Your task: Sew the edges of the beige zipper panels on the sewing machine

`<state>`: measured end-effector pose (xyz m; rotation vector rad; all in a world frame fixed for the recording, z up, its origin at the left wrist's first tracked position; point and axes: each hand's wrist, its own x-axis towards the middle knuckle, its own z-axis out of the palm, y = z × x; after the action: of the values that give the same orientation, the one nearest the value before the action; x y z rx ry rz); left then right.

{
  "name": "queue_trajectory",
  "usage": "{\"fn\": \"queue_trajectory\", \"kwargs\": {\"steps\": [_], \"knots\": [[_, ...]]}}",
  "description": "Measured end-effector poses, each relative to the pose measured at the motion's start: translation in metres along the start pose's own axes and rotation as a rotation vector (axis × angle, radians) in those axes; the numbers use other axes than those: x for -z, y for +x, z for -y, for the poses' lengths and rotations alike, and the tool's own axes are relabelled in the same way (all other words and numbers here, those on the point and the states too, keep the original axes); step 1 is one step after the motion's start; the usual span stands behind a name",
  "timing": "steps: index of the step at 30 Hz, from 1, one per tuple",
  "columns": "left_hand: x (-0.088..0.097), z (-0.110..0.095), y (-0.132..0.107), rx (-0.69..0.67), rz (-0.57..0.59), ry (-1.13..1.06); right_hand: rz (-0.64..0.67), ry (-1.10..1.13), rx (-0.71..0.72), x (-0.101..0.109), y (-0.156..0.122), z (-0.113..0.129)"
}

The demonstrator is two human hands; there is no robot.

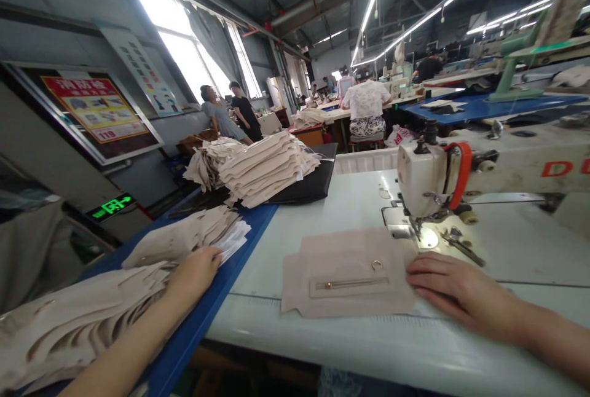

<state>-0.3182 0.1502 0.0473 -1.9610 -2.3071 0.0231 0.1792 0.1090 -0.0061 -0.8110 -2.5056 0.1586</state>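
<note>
A beige fabric panel (350, 305) lies flat on the sewing table, with a zipper (359, 284) set in a stitched rectangle and a small metal ring (377, 265) above it. My right hand (454, 289) rests on the panel's right edge, fingers stretched out, just in front of the sewing machine (421, 176). On the left, my left hand (196, 271) reaches over the blue board, its fingers pinched at the near edge of a pile of thin white pieces (233, 240). Beige panels (179, 234) are stacked beside that hand, and more folded panels (92, 311) lie under my forearm.
A tall stack of beige pieces (267, 166) stands on a black surface (318, 182) at the back left. Small metal tools (463, 246) lie right of the needle area. The blue board (249, 249) meets the pale table (258, 317). Several people are farther back.
</note>
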Motion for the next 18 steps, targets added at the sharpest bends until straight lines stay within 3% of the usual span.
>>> {"fn": "queue_trajectory", "kwargs": {"steps": [12, 18], "knots": [[0.004, 0.001, 0.003, 0.015, -0.006, -0.065, -0.017, 0.030, -0.014, -0.001, -0.001, 0.000], [0.005, -0.011, 0.006, 0.001, -0.016, -0.035, -0.023, 0.038, -0.030, -0.001, 0.000, 0.001]]}}
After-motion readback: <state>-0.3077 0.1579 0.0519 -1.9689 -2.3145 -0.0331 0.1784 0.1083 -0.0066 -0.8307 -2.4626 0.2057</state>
